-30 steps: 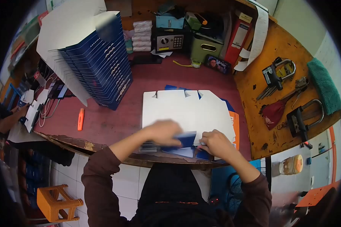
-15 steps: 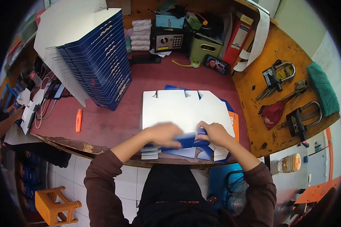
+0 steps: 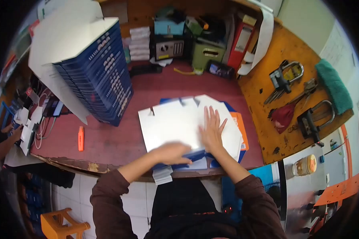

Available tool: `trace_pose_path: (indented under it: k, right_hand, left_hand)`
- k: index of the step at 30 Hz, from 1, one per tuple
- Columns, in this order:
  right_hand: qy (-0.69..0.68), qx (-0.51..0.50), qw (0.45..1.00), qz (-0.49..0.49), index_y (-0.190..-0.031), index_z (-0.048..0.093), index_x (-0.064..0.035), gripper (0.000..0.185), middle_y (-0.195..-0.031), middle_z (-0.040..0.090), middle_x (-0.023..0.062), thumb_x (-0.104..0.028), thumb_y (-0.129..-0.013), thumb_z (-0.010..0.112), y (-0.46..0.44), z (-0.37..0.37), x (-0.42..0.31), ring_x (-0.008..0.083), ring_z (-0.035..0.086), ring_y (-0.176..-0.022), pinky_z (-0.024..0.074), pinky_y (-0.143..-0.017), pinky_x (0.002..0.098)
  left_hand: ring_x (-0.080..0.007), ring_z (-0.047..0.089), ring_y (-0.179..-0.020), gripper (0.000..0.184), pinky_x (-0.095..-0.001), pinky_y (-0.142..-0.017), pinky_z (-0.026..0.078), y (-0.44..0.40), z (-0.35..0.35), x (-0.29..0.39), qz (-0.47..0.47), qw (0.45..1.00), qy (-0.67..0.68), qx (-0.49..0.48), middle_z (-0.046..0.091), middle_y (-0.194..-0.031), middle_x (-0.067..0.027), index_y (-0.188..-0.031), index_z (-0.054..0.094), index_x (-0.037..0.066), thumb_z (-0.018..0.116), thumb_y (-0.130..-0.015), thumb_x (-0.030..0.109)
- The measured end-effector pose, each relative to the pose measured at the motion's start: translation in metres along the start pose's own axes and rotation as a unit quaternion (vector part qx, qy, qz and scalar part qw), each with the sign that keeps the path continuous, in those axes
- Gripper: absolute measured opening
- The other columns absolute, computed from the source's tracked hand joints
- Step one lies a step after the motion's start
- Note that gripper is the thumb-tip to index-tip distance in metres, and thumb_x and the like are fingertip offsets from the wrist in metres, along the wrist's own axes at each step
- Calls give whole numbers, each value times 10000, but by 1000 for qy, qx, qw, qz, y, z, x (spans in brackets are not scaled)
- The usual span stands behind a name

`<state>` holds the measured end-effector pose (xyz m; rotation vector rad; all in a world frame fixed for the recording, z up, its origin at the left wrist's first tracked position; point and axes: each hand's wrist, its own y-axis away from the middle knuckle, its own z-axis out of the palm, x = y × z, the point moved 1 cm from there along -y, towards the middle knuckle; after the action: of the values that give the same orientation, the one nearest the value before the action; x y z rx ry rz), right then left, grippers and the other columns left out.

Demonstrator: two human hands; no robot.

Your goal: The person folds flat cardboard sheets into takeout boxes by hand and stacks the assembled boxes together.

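Note:
A large card sheet [image 3: 169, 123], white on top with notches along its far edge and a blue folded strip [image 3: 197, 154] along its near edge, lies on the desk in front of me. My right hand [image 3: 212, 133] rests flat on its white face, fingers spread. At the near edge my left hand [image 3: 171, 153], blurred by motion, has its fingers and thumb around the blue strip. Small folded white layers [image 3: 162, 175] jut out below my left hand, over the desk edge. More blue sheets and an orange printed piece [image 3: 239, 129] show under the right side.
A tall stack of blue-and-white folded card [image 3: 103, 75] stands at the left. An orange highlighter [image 3: 81, 138] lies near the front edge. Behind are a small safe [image 3: 169, 49], a green box [image 3: 207, 53] and a phone [image 3: 220, 69]. Padlocks with keys [image 3: 285, 77] lie on the right ledge.
The card sheet has turned counterclockwise, its left side coming nearer. My right hand has left the blue strip and spread flat on the white face. My left hand stays at the near edge.

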<state>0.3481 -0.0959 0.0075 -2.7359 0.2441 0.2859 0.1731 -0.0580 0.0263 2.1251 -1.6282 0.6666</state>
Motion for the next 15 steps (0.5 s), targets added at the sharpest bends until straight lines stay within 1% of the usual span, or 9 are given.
trace_pose_path:
  k: [3, 5, 7, 8, 9, 10, 11, 13, 15]
  right_hand:
    - [5, 6, 1000, -18, -1421, 121, -78, 757, -1443, 143, 186, -333, -842, 537, 3, -6, -2, 374, 105, -1338, 8, -1020, 634]
    - [-79, 11, 996, -50, -1420, 119, -74, 755, -1430, 169, 205, -353, -848, 526, 5, -12, 1, 385, 136, -1328, 46, -1043, 598]
    - [-179, 27, 981, -75, -1417, 120, -61, 735, -1410, 209, 219, -367, -865, 495, 7, -19, 14, 382, 178, -1318, 105, -1074, 508]
    - [-339, 11, 940, -33, -1415, 107, -43, 721, -1402, 234, 213, -414, -887, 430, 11, -19, 22, 348, 202, -1316, 118, -1079, 451]
    - [-490, -7, 872, 13, -1413, 94, -25, 719, -1394, 259, 208, -462, -910, 364, 16, -20, 30, 314, 225, -1314, 132, -1084, 394]
    - [-563, -9, 826, 30, -1407, 130, -34, 673, -1347, 322, 213, -279, -884, 478, 25, -21, 41, 354, 265, -1286, 169, -1072, 390]
    - [-564, -12, 825, 35, -1407, 130, -34, 673, -1347, 322, 213, -279, -884, 478, 34, -26, 55, 354, 265, -1286, 169, -1072, 390]
    - [-357, -39, 930, -73, -1389, 180, -31, 667, -1322, 351, 215, -282, -868, 511, 53, -59, 64, 357, 300, -1259, 206, -1058, 410]
    - [-300, -86, 947, -75, -1369, 221, -27, 682, -1317, 353, 217, -314, -843, 546, 68, -78, 77, 362, 310, -1249, 223, -1050, 421]
  left_hand:
    - [-383, 574, -815, 537, -425, -750, 448, 3, 5, 9, -29, 999, -33, -20, 591, -900, -200, -896, 579, -25, 553, -800, 503]
    - [-322, 610, -779, 691, -392, -699, 484, -7, -17, 20, -43, 995, -51, -78, 590, -928, -190, -1011, 559, -37, 462, -809, 617]
    - [-248, 627, -734, 821, -343, -607, 507, -15, -26, 15, -252, 915, 259, -181, 592, -918, -177, -1122, 492, -48, 433, -777, 694]
    - [-190, 628, -703, 894, -294, -524, 500, -23, -31, 14, -222, 930, 238, -168, 589, -917, -171, -1206, 417, -54, 484, -742, 707]
    - [-241, 630, -772, 894, -320, -623, 508, -32, -29, 14, -217, 956, 140, -139, 595, -943, -181, -1211, 415, -47, 554, -709, 680]
    - [-266, 623, -817, 896, -334, -684, 497, -41, -21, 12, -140, 986, 74, -56, 599, -958, -190, -1211, 414, -44, 583, -691, 666]
    - [-291, 617, -862, 899, -349, -746, 487, -49, -12, 10, -60, 998, 8, 27, 602, -973, -199, -1212, 413, -40, 611, -672, 651]
    - [-313, 604, -901, 883, -357, -793, 467, -61, -12, 23, -42, 998, 44, -20, 601, -987, -216, -1182, 444, -40, 630, -652, 641]
    - [-335, 592, -939, 866, -366, -840, 447, -73, -14, 44, -22, 995, 76, -67, 600, -1002, -232, -1152, 476, -39, 650, -632, 631]
